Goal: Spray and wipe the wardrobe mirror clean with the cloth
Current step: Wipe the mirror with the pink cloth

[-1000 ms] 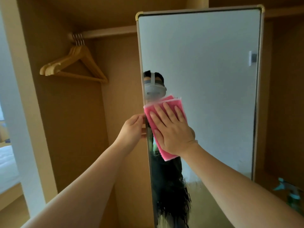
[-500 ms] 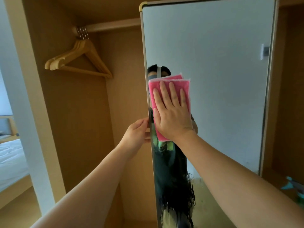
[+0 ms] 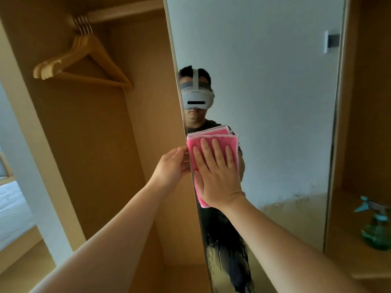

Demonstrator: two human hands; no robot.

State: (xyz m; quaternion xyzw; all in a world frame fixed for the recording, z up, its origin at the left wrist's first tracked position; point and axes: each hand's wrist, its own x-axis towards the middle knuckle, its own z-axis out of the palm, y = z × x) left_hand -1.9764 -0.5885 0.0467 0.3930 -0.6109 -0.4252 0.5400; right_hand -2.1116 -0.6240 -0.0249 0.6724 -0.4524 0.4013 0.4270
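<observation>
Wipe step: right hand [image 3: 218, 176] flat, fingers straight, pressing cloth [image 3: 232, 142] on mirror [image 3: 275, 102] by its left edge; left hand [image 3: 171, 168] grips that edge. Next: sweep down, lower glass looks streaky

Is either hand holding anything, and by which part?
Left hand grips the tall wardrobe mirror by its left edge; right hand presses the folded pink cloth flat.

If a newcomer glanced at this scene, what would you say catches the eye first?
The folded pink cloth stands out, pressed flat on the mirror near its left edge by the right hand. The left hand grips that edge, and wooden hangers hang on the rail at upper left.
</observation>
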